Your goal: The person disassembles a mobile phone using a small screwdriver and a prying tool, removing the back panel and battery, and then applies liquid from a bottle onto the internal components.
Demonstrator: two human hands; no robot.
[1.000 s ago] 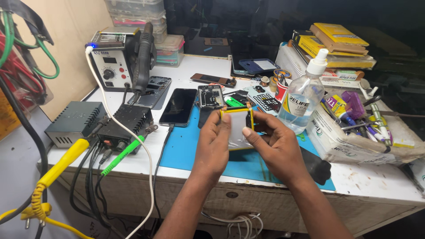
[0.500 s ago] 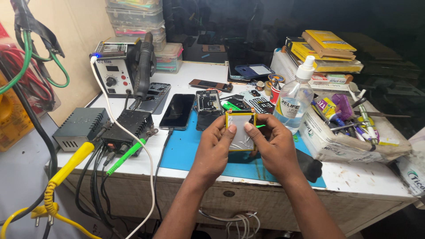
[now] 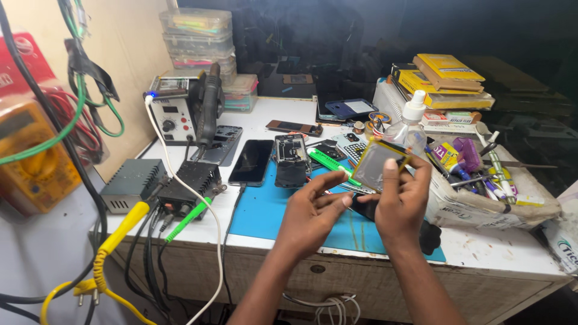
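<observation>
A small flat panel with a yellow edge (image 3: 378, 162) is held tilted above the blue mat (image 3: 265, 210), pinched in the right hand (image 3: 402, 201). The left hand (image 3: 313, 213) hovers beside it, fingers half curled and empty. An opened phone (image 3: 291, 159) lies further left.

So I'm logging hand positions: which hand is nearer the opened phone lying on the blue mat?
Left. The left hand hovers just right of and below the opened phone; the right hand is farther right, holding a flat yellow-edged part.
</observation>
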